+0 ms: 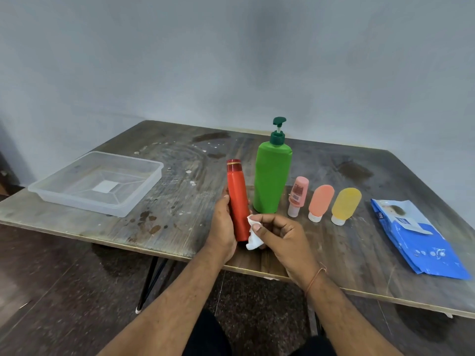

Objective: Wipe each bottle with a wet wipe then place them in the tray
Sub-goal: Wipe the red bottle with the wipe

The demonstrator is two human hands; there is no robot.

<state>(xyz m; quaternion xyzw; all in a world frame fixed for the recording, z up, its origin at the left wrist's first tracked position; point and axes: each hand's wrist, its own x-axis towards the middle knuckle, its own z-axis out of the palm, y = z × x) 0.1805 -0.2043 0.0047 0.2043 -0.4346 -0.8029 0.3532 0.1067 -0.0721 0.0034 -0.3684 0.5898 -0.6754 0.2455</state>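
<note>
Wiping step underway: left hand (223, 222) grips the red bottle (237, 201) upright over the table's (180, 227) near edge, right hand (279, 233) pinches the wet wipe (253, 233) against it, next likely carrying it left to the empty tray (97, 183).

We see soft, even indoor light, faint shadows, slight overall blur, and wide-angle bending toward the edges.

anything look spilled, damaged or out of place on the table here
Nothing spilled freshly. The table is worn, with dark stains and pale paint-like flecks. The wipes pack lies with its flap open. The tray holds no bottles yet.
</note>
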